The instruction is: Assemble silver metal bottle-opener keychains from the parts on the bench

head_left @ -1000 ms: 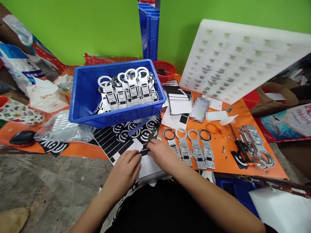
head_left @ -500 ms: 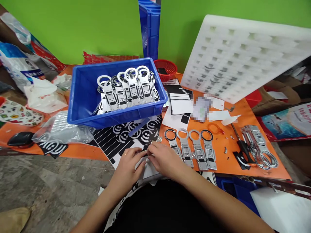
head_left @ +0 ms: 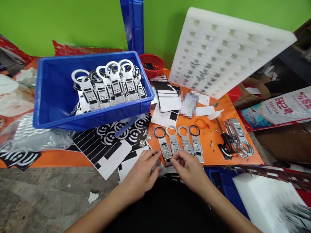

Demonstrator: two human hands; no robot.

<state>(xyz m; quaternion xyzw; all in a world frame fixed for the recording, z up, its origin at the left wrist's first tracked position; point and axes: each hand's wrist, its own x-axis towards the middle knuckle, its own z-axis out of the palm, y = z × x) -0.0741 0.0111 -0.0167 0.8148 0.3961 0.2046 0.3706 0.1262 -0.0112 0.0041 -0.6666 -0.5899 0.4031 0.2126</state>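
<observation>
Four flat metal pieces with ring ends point(head_left: 178, 142) lie in a row on the orange mat point(head_left: 211, 155). My left hand point(head_left: 143, 173) and my right hand point(head_left: 190, 170) meet at the near end of the leftmost piece point(head_left: 165, 149). Both hands have bent fingers whose tips pinch close together there. A small dark bit shows between the fingertips, too small to name. Black-and-white sticker sheets point(head_left: 109, 142) lie just left of my left hand.
A blue bin point(head_left: 55, 97) holds several more ring-ended pieces. A white foam tray point(head_left: 225, 51) leans at the back right, beside a red basket point(head_left: 152, 64). Scissors and a pile of metal pieces point(head_left: 236, 140) lie at the mat's right edge. White foam point(head_left: 267, 197) sits at the near right.
Both hands have moved right, off the sticker sheet to the near end of the leftmost metal piece. The camera has swung to the right as well.
</observation>
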